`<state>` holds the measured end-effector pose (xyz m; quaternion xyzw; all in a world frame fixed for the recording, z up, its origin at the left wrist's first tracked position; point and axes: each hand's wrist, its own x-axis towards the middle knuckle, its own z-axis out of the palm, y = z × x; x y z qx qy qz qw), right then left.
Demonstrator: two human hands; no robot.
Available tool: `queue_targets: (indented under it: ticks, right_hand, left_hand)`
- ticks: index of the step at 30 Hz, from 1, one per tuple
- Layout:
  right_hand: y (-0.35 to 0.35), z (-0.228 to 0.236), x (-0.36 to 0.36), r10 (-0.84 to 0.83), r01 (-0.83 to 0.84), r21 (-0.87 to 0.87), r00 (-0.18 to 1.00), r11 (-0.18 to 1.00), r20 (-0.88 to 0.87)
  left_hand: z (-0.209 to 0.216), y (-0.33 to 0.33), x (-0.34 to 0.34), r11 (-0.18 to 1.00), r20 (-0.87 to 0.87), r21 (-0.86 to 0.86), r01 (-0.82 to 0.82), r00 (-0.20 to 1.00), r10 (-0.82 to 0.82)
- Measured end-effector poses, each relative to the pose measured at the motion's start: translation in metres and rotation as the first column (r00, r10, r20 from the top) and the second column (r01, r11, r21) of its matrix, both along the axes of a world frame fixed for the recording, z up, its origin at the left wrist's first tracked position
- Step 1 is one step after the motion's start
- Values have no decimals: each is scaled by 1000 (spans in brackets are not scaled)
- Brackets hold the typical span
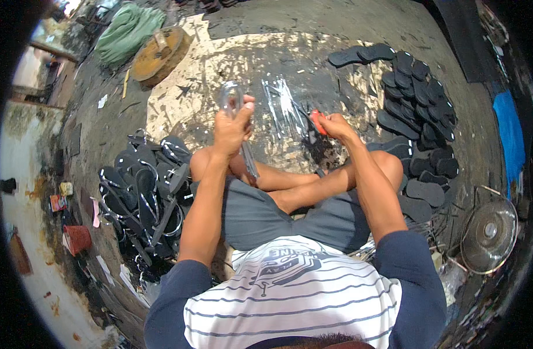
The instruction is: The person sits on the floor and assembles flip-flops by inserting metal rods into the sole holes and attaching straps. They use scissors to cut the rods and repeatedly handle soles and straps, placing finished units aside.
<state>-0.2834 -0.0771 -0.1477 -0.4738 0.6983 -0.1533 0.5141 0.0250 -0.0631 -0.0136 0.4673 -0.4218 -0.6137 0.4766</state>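
Note:
My left hand (233,129) is raised above my crossed legs, fingers closed round shiny dark-grey strips (231,93). They form a loop above my fist, and a long end hangs below it toward my shin. My right hand (336,126) grips a red-handled tool (317,121) with a dark front end, perhaps pliers; its tip is too blurred to tell. Between my hands and a little beyond them, several thin silvery-white strips (284,107) lie side by side on the stained ground sheet (220,55).
Finished-looking black flip-flops with straps (144,186) are heaped at my left. Black soles (420,99) lie in overlapping rows on the right. A round wooden block (161,57) and a green sack (127,34) stand far left. At right are a fan (488,231) and blue sheeting (509,139).

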Motion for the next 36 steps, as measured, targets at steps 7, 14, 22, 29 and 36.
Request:
queue_targets:
  ticks: [7, 14, 22, 29, 36]
  right_hand:
    - [86, 158, 66, -2, 92, -83, 681, 992, 732]
    - [128, 178, 76, 238, -160, -176, 616, 971, 751]
    - [121, 197, 84, 134, -23, -147, 557, 989, 819]
    - [130, 195, 81, 161, -3, -201, 615, 980, 772]
    - [138, 198, 68, 157, -70, -150, 678, 986, 718]
  left_hand:
    - [-3, -9, -7, 987, 202, -154, 39, 979, -7]
    - [4, 0, -27, 867, 350, -482, 124, 935, 61]
    - [27, 16, -23, 662, 601, -541, 519, 789, -127]
    - [34, 11, -23, 531, 665, -513, 675, 703, -251]
    - [15, 9, -27, 540, 696, -466, 701, 667, -264]
